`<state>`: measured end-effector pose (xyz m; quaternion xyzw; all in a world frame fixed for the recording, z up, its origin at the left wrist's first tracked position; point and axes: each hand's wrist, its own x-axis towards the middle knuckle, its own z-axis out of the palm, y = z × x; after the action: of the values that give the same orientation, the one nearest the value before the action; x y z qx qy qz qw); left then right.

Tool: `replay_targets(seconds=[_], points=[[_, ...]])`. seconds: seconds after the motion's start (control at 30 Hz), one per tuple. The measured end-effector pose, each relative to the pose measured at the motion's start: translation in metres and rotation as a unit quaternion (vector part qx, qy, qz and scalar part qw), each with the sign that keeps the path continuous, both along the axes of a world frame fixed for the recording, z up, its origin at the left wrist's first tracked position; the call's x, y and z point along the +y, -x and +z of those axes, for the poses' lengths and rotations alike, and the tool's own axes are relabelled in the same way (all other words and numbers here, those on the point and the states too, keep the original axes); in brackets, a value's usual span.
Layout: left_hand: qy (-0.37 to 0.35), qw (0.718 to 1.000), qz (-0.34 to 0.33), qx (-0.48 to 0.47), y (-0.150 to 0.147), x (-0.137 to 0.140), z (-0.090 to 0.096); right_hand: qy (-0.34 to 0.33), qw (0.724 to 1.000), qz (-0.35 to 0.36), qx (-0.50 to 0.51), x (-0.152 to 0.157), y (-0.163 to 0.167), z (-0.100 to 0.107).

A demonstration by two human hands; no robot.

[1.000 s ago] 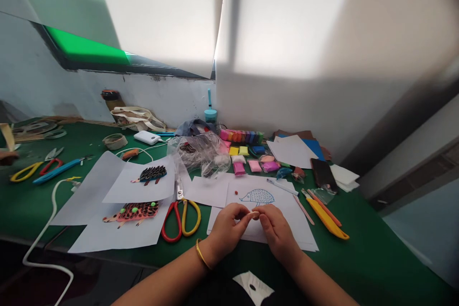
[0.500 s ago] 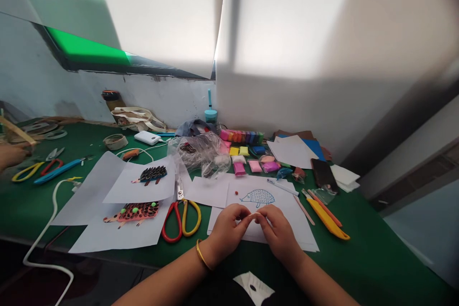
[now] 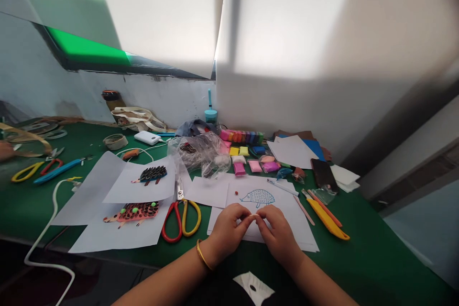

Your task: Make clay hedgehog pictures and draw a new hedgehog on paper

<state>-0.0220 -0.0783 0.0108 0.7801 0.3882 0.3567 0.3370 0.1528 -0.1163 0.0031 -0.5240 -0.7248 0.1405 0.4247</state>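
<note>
Thumbs and fingertips of my left hand (image 3: 231, 227) and my right hand (image 3: 276, 229) meet over white paper (image 3: 301, 232). Both pinch a small pale lump of what looks like modelling clay (image 3: 255, 215), mostly hidden by the fingers. Just beyond them is a blue line drawing of a hedgehog (image 3: 258, 196), with a tiny red ball (image 3: 236, 193) to its left. A yellow bracelet (image 3: 203, 254) circles my left wrist.
Left of my hands lie red-and-yellow scissors (image 3: 181, 220) and sheets bearing a black-spined hedgehog (image 3: 154, 175) and a pink one (image 3: 138, 214). Clay packets (image 3: 239, 168) stand behind; a yellow cutter (image 3: 328, 220) lies right. Another person's hand (image 3: 5, 150) shows far left.
My hands stay almost in place, fingers shifting only slightly around the pale piece. At far left, the other person's hand and the tan strip it holds have moved.
</note>
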Motion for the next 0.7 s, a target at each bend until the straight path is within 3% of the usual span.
replay_targets(seconds=[0.27, 0.7], points=[[0.011, 1.0, 0.028, 0.006, 0.0, 0.0009, -0.0041, 0.009, 1.0, 0.014, 0.015, 0.0002, -0.0012, 0.0005], [-0.003, 1.0, 0.014, 0.006, -0.0005, -0.0002, -0.0003, 0.024, 0.999, 0.014, 0.039, 0.0007, -0.0027, 0.0002]])
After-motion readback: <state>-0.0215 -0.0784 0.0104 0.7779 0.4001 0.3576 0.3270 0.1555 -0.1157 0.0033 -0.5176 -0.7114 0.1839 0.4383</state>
